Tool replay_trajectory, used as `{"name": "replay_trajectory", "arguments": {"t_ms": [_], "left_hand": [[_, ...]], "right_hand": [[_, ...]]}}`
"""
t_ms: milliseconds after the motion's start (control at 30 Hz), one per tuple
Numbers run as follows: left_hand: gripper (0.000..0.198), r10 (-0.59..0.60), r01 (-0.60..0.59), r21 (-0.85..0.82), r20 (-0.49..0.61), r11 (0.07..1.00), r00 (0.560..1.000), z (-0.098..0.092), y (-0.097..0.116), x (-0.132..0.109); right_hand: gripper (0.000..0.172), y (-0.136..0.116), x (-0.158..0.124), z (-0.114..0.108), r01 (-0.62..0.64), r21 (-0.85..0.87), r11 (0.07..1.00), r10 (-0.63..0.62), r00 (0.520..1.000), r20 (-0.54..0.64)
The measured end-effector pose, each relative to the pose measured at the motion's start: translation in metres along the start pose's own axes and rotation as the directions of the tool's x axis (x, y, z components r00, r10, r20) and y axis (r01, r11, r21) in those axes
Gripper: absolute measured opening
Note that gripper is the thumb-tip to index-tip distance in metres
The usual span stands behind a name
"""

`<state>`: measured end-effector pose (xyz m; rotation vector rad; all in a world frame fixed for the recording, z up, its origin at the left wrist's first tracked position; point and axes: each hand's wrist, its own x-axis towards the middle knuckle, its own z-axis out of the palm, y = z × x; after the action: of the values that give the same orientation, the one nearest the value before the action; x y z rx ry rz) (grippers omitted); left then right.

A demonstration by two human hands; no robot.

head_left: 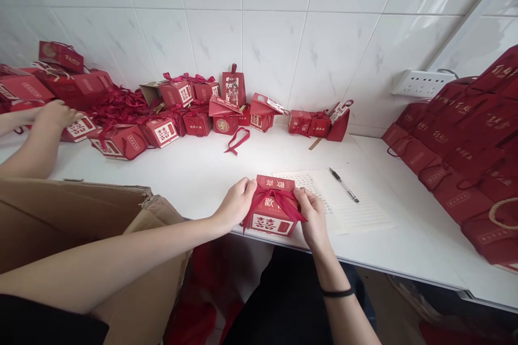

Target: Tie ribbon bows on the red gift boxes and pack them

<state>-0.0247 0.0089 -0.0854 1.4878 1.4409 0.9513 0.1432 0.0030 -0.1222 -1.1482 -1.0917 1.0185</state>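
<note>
A red gift box (272, 225) with white-framed Chinese characters sits upright at the table's front edge. A dark red ribbon (279, 197) is tied in a bow across its top, with tails hanging down the front. My left hand (237, 202) closes on the box's left upper side, beside the bow. On the opposite side, my right hand (312, 216) grips with bent fingers, near the other ribbon loop. Whether the fingertips pinch ribbon as well as box is hard to tell. Under the box's back right lies a handwritten paper sheet (352, 210).
A pen (343, 185) rests on the paper. Several red boxes (162, 132) and heaped ribbons (121, 105) line the wall. Stacked red boxes (457, 172) stand right, near a power strip (421, 83). A cardboard carton (162, 215) is at left. Another person's hand (56, 116) touches boxes.
</note>
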Motion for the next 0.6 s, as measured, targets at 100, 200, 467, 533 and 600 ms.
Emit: {"name": "replay_trajectory", "arguments": {"t_ms": [100,200,467,533,600], "left_hand": [[0.041,-0.078,0.097,-0.138,0.138,0.986,0.987,-0.008,-0.002,0.002],[0.049,-0.144,0.181,-0.213,0.177,0.960,0.974,-0.015,-0.001,0.003],[0.031,0.074,-0.062,-0.119,0.103,0.991,0.992,-0.014,0.011,0.001],[0.026,0.220,-0.221,-0.061,-0.016,0.973,0.975,-0.016,0.017,-0.002],[0.020,0.453,-0.445,0.088,-0.112,0.891,0.885,-0.021,0.026,-0.008]], "right_hand": [[0.046,-0.001,0.005,-0.022,0.028,-0.194,0.981,-0.028,1.000,0.006],[0.039,-0.005,0.008,-0.041,0.160,-0.249,0.955,-0.164,0.986,0.004],[0.098,-0.002,0.001,-0.034,0.418,-0.278,0.865,-0.211,0.805,0.555],[0.092,0.001,-0.003,-0.026,0.534,-0.299,0.790,-0.362,0.802,0.475],[0.091,-0.001,-0.010,-0.019,0.653,-0.348,0.673,-0.541,0.755,0.369]]}}
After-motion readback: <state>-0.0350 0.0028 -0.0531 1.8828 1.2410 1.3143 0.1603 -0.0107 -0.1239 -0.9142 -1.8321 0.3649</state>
